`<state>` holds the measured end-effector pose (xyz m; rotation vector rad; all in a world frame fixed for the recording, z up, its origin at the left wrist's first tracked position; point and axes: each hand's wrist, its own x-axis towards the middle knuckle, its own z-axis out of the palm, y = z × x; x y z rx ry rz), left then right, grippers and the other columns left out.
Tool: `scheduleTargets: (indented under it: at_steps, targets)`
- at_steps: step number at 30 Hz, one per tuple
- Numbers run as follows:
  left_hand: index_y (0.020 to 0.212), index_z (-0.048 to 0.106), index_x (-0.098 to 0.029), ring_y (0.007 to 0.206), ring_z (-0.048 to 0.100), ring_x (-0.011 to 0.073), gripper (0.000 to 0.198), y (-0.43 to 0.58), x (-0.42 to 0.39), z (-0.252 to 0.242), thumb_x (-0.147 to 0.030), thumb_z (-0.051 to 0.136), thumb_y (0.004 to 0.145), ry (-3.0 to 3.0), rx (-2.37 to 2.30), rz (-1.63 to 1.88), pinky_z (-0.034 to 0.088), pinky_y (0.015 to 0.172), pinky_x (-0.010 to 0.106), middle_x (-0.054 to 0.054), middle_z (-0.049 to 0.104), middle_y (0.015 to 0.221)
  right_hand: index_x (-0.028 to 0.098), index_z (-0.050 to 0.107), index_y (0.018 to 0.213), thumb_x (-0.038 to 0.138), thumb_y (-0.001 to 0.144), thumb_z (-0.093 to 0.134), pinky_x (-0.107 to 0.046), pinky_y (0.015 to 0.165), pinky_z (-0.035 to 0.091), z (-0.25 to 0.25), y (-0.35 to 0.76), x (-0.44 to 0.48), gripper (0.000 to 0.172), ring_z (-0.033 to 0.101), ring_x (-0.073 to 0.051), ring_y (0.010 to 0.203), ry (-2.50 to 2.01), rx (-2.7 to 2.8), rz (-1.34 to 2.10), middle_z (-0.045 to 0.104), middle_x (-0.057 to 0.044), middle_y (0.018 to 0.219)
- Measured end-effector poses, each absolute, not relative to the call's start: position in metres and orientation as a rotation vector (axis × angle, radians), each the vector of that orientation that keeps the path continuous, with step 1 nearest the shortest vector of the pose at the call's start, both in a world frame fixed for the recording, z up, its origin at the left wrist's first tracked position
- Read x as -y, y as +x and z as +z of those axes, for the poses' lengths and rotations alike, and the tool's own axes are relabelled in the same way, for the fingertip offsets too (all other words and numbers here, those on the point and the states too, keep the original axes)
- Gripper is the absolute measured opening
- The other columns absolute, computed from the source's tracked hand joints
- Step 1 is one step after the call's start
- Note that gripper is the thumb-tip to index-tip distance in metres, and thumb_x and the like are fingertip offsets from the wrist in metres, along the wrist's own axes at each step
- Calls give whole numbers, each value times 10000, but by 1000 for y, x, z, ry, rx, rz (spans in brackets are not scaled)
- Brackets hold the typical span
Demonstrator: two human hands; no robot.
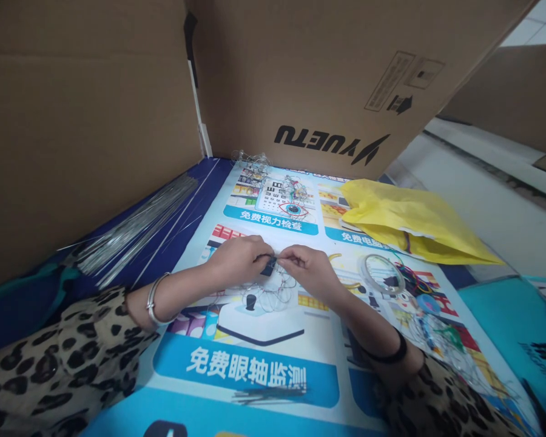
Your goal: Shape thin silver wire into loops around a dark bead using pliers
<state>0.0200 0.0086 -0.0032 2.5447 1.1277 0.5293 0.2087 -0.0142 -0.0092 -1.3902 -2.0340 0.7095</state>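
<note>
My left hand (239,260) and my right hand (310,270) meet over the middle of the printed sheet, fingertips almost touching. Both are closed in a pinch on a thin wire (275,256), of which only a little shows between the fingers. Fine looped wire (269,296) spreads below the fingertips; whether it is one piece with the pinched part, I cannot tell. Several short dark wire pieces (268,394) lie on the sheet nearer to me. Farther back sits a tangle of fine wire with coloured bits (295,189).
A bundle of straight silvery wires (139,227) lies to the left. Cardboard walls (300,73) stand at the back and left. On the right are a yellow bag (404,212), a clear tape roll (366,273), coloured strands (418,280) and a teal bag (509,328).
</note>
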Motion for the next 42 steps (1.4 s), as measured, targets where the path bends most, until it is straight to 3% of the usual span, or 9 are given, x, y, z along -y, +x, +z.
scheduleTargets:
  at_steps: [6, 13, 17, 19, 21, 24, 29, 34, 42]
  targets:
    - [830, 636, -176, 854, 532, 156, 157, 23, -11, -3, -169, 481, 808, 2573, -923, 678, 403, 753, 254, 28, 608, 817, 205, 626, 746, 246, 752, 566, -229, 589, 399, -7, 206, 15, 74, 538, -103, 638, -1388, 1953, 766, 630, 23, 707]
    - [722, 615, -158, 753, 536, 142, 116, 27, -10, -3, -160, 520, 789, 2572, -926, 671, 397, 688, 247, 21, 603, 745, 193, 541, 766, 316, 719, 613, -211, 522, 404, -12, 201, 16, 150, 510, -88, 585, -1317, 1746, 1069, 572, 38, 671]
    - [723, 621, -169, 736, 546, 116, 124, 25, -10, -4, -143, 517, 786, 2417, -914, 705, 404, 687, 225, 6, 608, 749, 201, 567, 866, 332, 784, 548, -247, 613, 462, 3, 215, 16, 156, 566, -115, 691, -1285, 1958, 924, 619, 1, 786]
    - [755, 625, -179, 750, 552, 114, 108, 24, -11, -4, -168, 523, 788, 2308, -943, 712, 412, 698, 225, 1, 615, 780, 214, 585, 1004, 329, 750, 598, -320, 751, 468, 15, 232, 17, 279, 573, -163, 854, -1327, 2239, 569, 622, -47, 996]
    - [779, 618, -182, 748, 552, 113, 98, 23, -12, -4, -192, 521, 790, 2227, -963, 696, 414, 692, 226, -4, 614, 793, 233, 532, 1171, 367, 690, 661, -439, 918, 384, 23, 254, 19, 515, 459, -257, 1123, -1356, 2523, 249, 539, -92, 1199]
    - [766, 587, -171, 703, 537, 100, 81, 22, -13, -4, -194, 511, 785, 2155, -975, 660, 404, 649, 210, -16, 599, 764, 235, 474, 1264, 453, 577, 724, -544, 885, 370, 21, 286, 22, 762, 360, -386, 1201, -1664, 2699, 114, 396, -159, 1343]
    - [787, 561, -162, 653, 499, 84, 75, 19, -13, -2, -189, 491, 781, 2103, -1000, 601, 387, 611, 195, -24, 570, 740, 246, 458, 1280, 371, 721, 616, -474, 921, 354, 7, 313, 21, 594, 393, -311, 1178, -1555, 2786, 228, 449, -123, 1305]
    - [777, 551, -153, 676, 497, 96, 87, 18, -11, 3, -210, 485, 783, 2068, -1020, 569, 389, 613, 201, -6, 563, 750, 251, 557, 1166, 315, 736, 588, -392, 830, 388, 9, 311, 20, 436, 492, -249, 1009, -1365, 2770, 208, 565, -94, 1097]
    - [806, 560, -167, 689, 520, 98, 96, 18, -10, 3, -164, 465, 790, 2236, -1001, 572, 404, 631, 206, -9, 582, 762, 175, 600, 901, 276, 747, 508, -331, 655, 340, 10, 278, 35, 206, 481, -232, 765, -1551, 2791, -244, 558, -104, 809]
